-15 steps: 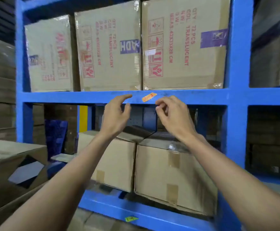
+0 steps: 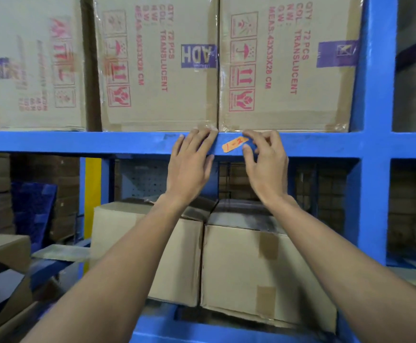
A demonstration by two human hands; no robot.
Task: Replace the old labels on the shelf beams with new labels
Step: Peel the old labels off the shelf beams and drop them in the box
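The left hand (image 2: 192, 159) lies flat and empty on the blue shelf beam (image 2: 78, 142), fingers spread, bracing. Just right of it the orange label (image 2: 234, 144) sits tilted on the beam. The right hand (image 2: 266, 157) pinches at its right end; I'd peel slowly, low along the beam.

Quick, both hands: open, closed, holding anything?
Left hand: open, flat on the blue beam, holding nothing.
Right hand: fingertips pinching at the orange label.
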